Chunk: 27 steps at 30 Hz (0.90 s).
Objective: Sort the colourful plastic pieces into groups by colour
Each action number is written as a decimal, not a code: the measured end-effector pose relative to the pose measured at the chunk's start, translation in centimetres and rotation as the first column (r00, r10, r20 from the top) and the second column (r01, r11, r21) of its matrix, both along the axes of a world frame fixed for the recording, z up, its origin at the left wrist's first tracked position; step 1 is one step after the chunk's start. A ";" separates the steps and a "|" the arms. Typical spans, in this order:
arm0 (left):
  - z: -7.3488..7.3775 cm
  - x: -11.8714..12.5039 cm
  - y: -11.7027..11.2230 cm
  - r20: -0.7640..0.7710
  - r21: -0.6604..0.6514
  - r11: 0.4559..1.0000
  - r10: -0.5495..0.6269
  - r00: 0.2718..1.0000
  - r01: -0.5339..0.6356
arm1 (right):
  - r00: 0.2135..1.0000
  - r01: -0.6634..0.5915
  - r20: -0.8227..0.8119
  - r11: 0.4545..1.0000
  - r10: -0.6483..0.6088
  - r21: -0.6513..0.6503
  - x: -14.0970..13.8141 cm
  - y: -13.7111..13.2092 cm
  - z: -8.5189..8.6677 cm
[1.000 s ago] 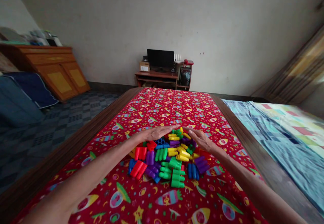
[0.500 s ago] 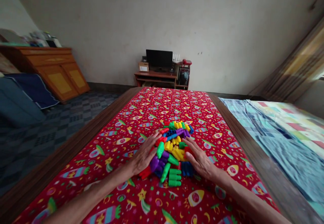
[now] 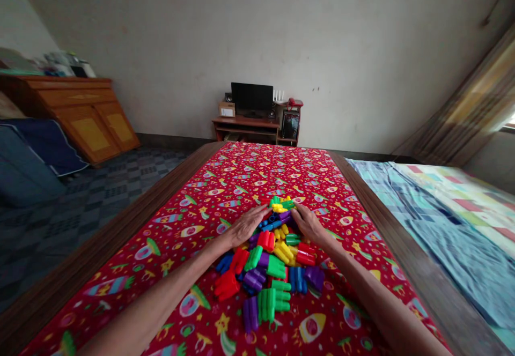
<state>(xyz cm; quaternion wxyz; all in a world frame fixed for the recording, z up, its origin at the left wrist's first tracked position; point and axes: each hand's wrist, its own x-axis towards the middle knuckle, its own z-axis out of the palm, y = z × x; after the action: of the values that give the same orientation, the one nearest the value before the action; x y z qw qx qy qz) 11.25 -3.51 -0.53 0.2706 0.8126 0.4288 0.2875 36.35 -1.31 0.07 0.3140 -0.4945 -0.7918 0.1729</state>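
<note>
A loose pile of plastic toy building blocks (image 3: 284, 252) in red, green, yellow, blue and purple lies on the red patterned tablecloth (image 3: 177, 270). My left hand (image 3: 246, 227) rests along the pile's far left side, fingers stretched out and touching its edge. On the far right side my right hand (image 3: 309, 224) lies against the blocks, fingers extended. Between the two hands sit yellow and green pieces at the far end of the pile. Nearest to me are a green block (image 3: 266, 305) and a purple block (image 3: 250, 314). Neither hand grips a block.
The cloth covers a dark wooden table (image 3: 132, 206). A bed (image 3: 438, 227) stands to the right. Behind the table is a desk (image 3: 245, 123) with a monitor (image 3: 251, 97). A wooden cabinet (image 3: 90, 123) is at the left.
Both hands have moved forward to the pile's far end. The blocks are spread more toward me, and more of them show in front of the hands.
</note>
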 end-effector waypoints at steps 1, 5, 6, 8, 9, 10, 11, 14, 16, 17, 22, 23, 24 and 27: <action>-0.1 -0.2 -0.2 0.037 -0.023 0.999 -0.025 0.999 0.026 | 0.999 -0.034 -0.028 0.999 0.034 -0.003 0.0 -0.4 -0.2; -0.7 -1.7 -0.5 0.258 -0.132 0.987 0.121 0.958 -0.089 | 1.000 0.023 -0.022 1.000 -0.022 0.016 2.4 -0.9 0.4; -0.9 -2.0 -0.3 0.318 -0.177 0.974 0.190 0.929 -0.138 | 1.000 0.022 0.008 1.000 -0.022 0.010 3.2 -0.7 0.7; -1.1 -2.4 0.0 0.405 -0.267 0.941 0.306 0.862 -0.209 | 0.992 -0.098 0.080 0.995 0.100 -0.025 4.5 0.0 1.2; -1.2 -2.4 0.2 0.431 -0.300 0.925 0.348 0.833 -0.232 | 0.975 -0.189 0.111 0.981 0.193 -0.045 4.8 0.3 1.4; -1.2 -2.4 0.3 0.445 -0.320 0.914 0.378 0.812 -0.249 | 0.951 -0.273 0.133 0.960 0.278 -0.060 4.9 0.4 1.5; -1.2 -2.3 0.3 0.451 -0.332 0.908 0.392 0.802 -0.257 | 0.931 -0.328 0.146 0.943 0.334 -0.061 4.8 0.5 1.4; -1.2 -2.2 0.3 0.451 -0.333 0.909 0.386 0.805 -0.250 | 0.932 -0.331 0.151 0.944 0.330 -0.024 4.1 0.3 1.0; -1.3 -2.3 0.3 0.429 -0.317 0.917 0.368 0.825 -0.244 | 0.942 -0.293 0.166 0.956 0.293 -0.025 4.0 0.0 0.5; -1.4 -2.3 0.3 0.412 -0.308 0.920 0.359 0.837 -0.242 | 0.947 -0.268 0.179 0.963 0.265 -0.012 4.1 0.0 0.3; -1.0 -2.5 0.3 0.343 -0.264 0.933 0.329 0.880 -0.246 | 0.988 -0.001 0.154 0.984 -0.026 0.178 7.2 2.3 -0.5; -0.9 -2.5 0.2 0.333 -0.257 0.934 0.325 0.885 -0.247 | 0.985 0.079 0.139 0.978 -0.107 0.193 8.0 3.2 -0.5; -0.7 -2.4 0.1 0.326 -0.254 0.936 0.321 0.889 -0.245 | 0.975 0.157 0.126 0.969 -0.183 0.192 8.8 4.3 -0.4; -0.4 -2.3 -0.1 0.337 -0.260 0.937 0.316 0.887 -0.235 | 0.943 0.311 0.077 0.939 -0.324 0.147 10.6 7.5 -0.1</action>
<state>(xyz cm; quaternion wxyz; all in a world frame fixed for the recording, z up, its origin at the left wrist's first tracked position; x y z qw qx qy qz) 8.99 -3.60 -0.92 0.3881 0.6399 0.5091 0.4251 46.95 6.17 -0.07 0.3300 -0.6017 -0.7261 0.0419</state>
